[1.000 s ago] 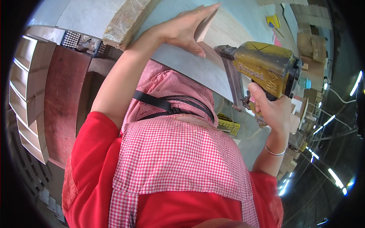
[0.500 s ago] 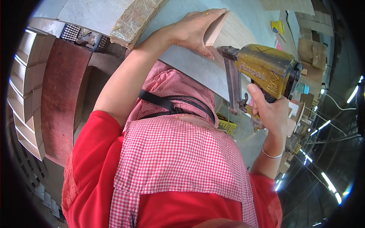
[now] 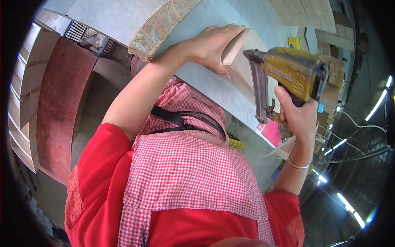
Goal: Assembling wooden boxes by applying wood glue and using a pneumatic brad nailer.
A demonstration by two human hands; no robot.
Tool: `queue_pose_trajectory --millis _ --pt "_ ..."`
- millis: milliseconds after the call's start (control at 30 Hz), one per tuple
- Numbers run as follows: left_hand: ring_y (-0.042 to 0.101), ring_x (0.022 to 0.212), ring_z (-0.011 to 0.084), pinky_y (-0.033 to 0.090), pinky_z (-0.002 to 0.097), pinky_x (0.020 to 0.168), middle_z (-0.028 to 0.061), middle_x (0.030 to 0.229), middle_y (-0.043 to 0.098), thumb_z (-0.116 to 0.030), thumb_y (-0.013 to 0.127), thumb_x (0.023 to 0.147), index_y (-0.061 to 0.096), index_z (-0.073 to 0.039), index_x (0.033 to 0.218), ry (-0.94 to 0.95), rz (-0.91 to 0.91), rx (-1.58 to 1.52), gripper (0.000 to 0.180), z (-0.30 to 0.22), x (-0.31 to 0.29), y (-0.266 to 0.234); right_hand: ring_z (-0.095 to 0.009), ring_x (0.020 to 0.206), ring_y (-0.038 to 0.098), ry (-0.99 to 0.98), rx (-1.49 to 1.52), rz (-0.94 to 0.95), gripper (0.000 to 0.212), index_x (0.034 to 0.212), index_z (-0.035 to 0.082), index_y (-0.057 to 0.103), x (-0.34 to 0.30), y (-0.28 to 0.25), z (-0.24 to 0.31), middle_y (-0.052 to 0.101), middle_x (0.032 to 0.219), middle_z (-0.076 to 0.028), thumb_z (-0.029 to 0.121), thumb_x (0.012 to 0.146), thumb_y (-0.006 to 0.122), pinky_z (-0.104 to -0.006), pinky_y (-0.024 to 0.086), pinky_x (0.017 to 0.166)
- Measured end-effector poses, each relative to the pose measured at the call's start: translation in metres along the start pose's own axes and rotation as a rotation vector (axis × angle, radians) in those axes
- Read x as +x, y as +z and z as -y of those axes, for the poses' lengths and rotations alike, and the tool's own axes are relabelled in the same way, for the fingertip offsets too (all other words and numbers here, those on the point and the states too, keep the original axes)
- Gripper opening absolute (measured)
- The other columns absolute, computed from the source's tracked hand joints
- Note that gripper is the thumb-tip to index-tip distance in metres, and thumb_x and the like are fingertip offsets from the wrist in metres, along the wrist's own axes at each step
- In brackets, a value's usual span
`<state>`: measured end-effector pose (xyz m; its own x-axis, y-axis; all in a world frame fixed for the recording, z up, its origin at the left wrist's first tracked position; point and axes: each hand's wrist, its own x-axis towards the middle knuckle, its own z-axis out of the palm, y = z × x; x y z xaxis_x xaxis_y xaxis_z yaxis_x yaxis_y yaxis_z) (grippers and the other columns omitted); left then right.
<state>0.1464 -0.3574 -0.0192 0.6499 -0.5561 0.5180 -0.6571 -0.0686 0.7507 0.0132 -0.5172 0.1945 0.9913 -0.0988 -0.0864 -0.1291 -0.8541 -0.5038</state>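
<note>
My left hand (image 3: 212, 48) spans the end of a pale wooden box-like piece (image 3: 238, 51), its thumb on the near side and its fingers at the far corner. That piece lies on the grey-white worktop (image 3: 207, 84). My right hand (image 3: 299, 117) is wrapped around the handle of a worn yellow nail gun (image 3: 290, 71), thumb toward the body. The gun's dark nose and magazine stand in front of the wooden piece and hide part of it. Whether the nose touches the wood, I cannot tell.
A tape-wrapped block (image 3: 158, 29) sits on the worktop beside my left forearm. Beyond the gun are a yellow roll (image 3: 294, 42) and stacked boards (image 3: 306, 14). A pink item (image 3: 271, 132) lies near the worktop's edge. Reddish-brown board (image 3: 61, 107) and pale shelf-like units stand at left.
The view has shifted a little. The nail gun has moved slightly up and away relative to the wooden piece, showing more of its near side. Both hands keep their hold.
</note>
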Motion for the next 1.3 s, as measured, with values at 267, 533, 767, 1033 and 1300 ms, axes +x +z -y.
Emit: queue_pose_trajectory --millis 267,533,767,1033,1300 --pt "0.041 0.133 0.0391 0.03 0.0462 0.112 0.0234 0.143 0.042 -0.035 0.094 0.048 0.022 -0.001 0.15 -0.046 -0.008 0.006 0.13 -0.003 0.009 -0.003 -0.004 0.045 0.046 0.115 0.016 0.097 0.029 0.096 -0.001 0.065 0.038 -0.014 0.012 0.057 0.063 0.002 0.024 0.087 0.077 -0.0218 0.036 0.041" --pt "0.041 0.133 0.0391 0.029 0.0464 0.113 0.0239 0.146 0.04 -0.034 0.093 0.048 0.019 -0.002 0.151 -0.099 0.044 -0.005 0.131 -0.012 0.008 -0.005 -0.004 0.044 0.044 0.124 0.005 0.118 0.028 0.091 0.0 0.064 0.038 -0.015 0.009 0.054 0.059 0.003 0.026 0.088 0.076 -0.0221 0.035 0.04" --pt "0.041 0.132 0.0395 0.03 0.0461 0.113 0.0239 0.144 0.041 -0.034 0.093 0.049 0.019 -0.002 0.151 -0.045 0.017 0.023 0.13 -0.007 0.002 -0.001 -0.004 0.044 0.044 0.097 -0.108 0.111 0.027 0.088 0.001 0.064 0.033 -0.017 0.007 0.053 0.059 0.003 0.025 0.088 0.076 -0.0224 0.035 0.04" --pt "0.043 0.133 0.0367 0.034 0.0458 0.111 0.0264 0.144 0.041 -0.041 0.09 0.056 0.019 -0.001 0.152 -0.16 -0.024 -0.053 0.126 -0.009 0.001 -0.005 -0.006 0.045 0.047 0.195 -0.011 -0.313 0.026 0.09 0.001 0.063 -0.006 -0.067 -0.059 0.054 0.059 0.002 0.025 0.09 0.073 -0.0228 0.038 0.043" --pt "0.046 0.129 0.0361 0.036 0.0417 0.109 0.0272 0.137 0.048 -0.058 0.08 0.067 0.025 0.002 0.151 -0.706 -0.026 -0.299 0.117 -0.043 0.015 -0.039 -0.029 0.076 0.067 0.253 -0.302 -0.564 0.05 0.125 -0.005 0.052 -0.078 -0.066 -0.297 0.067 0.09 -0.019 0.017 0.084 0.07 -0.0395 0.052 0.067"
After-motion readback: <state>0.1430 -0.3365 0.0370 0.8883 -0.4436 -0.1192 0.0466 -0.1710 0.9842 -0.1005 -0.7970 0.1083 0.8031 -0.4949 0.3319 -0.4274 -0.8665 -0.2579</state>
